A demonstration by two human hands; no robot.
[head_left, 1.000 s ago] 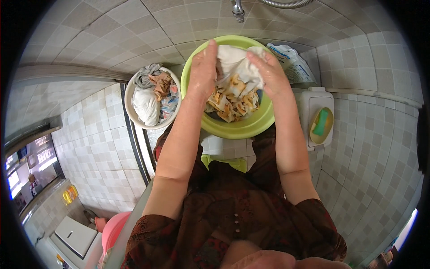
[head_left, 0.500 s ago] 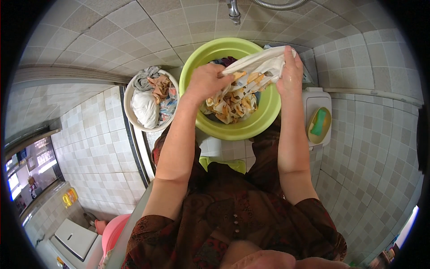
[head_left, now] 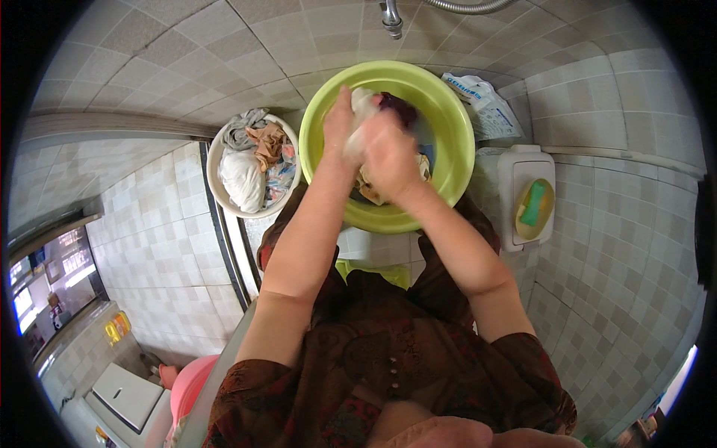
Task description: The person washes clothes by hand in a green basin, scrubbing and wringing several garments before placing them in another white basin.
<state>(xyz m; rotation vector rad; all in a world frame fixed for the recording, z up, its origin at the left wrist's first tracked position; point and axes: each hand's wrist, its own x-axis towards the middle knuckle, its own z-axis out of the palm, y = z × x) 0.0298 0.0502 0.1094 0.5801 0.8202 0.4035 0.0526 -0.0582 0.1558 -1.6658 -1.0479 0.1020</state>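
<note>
A wide yellow-green basin (head_left: 461, 138) holds wet laundry. Over its left half, my left hand (head_left: 340, 125) and my right hand (head_left: 390, 148) have come close together on a white cloth (head_left: 364, 104), bunched up between them. Both hands are closed around it, though the right one is smeared by motion. Below the hands, part of a white cloth with yellow-brown print (head_left: 371, 188) lies in the basin, partly covered by my right wrist. Behind my right hand shows a dark maroon cloth (head_left: 399, 110).
Left of the basin stands a white bucket (head_left: 213, 175) of clothes. To the right are a white plastic packet (head_left: 485, 108) and a white lidded box (head_left: 515, 168) bearing a yellow soap dish (head_left: 543, 216) with a green brush or bar. A tap (head_left: 391, 21) juts from the tiled wall.
The cloth was stretched between my hands, its right end raised at the basin's far right. My right hand has swung left and down to my left hand, and the cloth is now bunched.
</note>
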